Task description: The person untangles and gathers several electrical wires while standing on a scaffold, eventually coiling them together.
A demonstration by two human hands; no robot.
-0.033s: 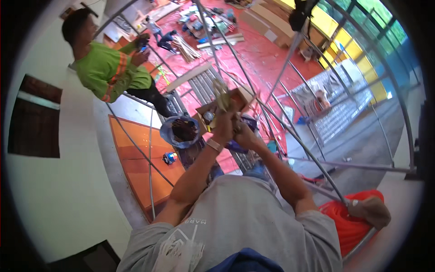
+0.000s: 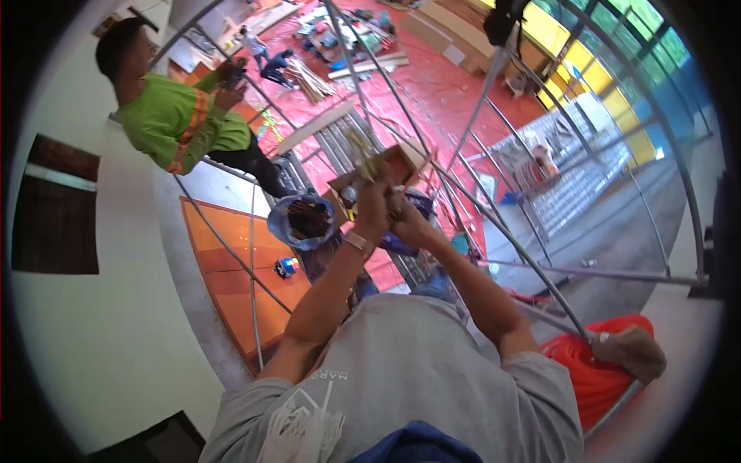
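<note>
My left hand (image 2: 373, 210) and my right hand (image 2: 408, 221) are close together in front of my body, fingers curled. From the top of my left hand sticks out a pale yellow-green, blurred thing (image 2: 369, 160), its kind not clear. What my right fingers close on is hidden. Just beyond the hands is an open cardboard box (image 2: 401, 164) with small items in it. To the left of my wrists stands a bucket (image 2: 276, 225) with a light blue rim and dark brown contents. A purple-blue object (image 2: 400, 245) shows partly below my right hand.
Metal scaffold tubes (image 2: 494, 208) cross around me, over ribbed metal planks (image 2: 351, 139). At the left stands a person in a green shirt (image 2: 174, 119), hands raised together. An orange panel (image 2: 224, 255) lies lower left; red netting (image 2: 590, 370) hangs at lower right.
The surroundings have shifted slightly left in the picture. My hands remain together, and the yellow-green thing is still in my left hand.
</note>
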